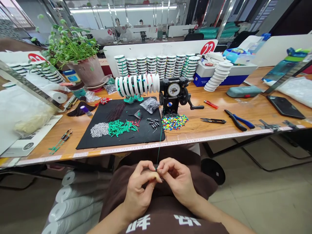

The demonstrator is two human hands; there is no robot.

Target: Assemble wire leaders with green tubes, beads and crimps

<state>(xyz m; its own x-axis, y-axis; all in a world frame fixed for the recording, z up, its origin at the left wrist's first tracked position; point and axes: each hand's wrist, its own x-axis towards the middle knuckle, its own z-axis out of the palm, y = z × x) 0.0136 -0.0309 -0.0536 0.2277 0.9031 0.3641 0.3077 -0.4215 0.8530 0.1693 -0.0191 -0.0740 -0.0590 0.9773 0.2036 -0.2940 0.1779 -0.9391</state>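
Note:
Over my lap, my left hand [140, 188] and my right hand [179, 182] meet fingertip to fingertip. Both pinch the lower end of a thin green line [159, 151], where a tiny dark green knot or piece shows between the fingers. Upward, the line runs taut past the table edge towards a black hand-cranked winder [173, 94] with a round dial. White spools [137, 85] wound with line sit in a row on the winder's shaft. Nearest the hands on the black mat [143, 138] lie green tubes [122, 127], small silvery pieces [99, 129] and black pieces [153, 123].
Multicoloured beads [175, 122] are heaped below the winder. To the right lie thread snips [213, 120], blue-handled pliers [240, 120] and a phone [285, 106]. Spool stacks [151, 66] line the back, beside a potted plant [84, 70]. White rolls [73, 198] lie under the table.

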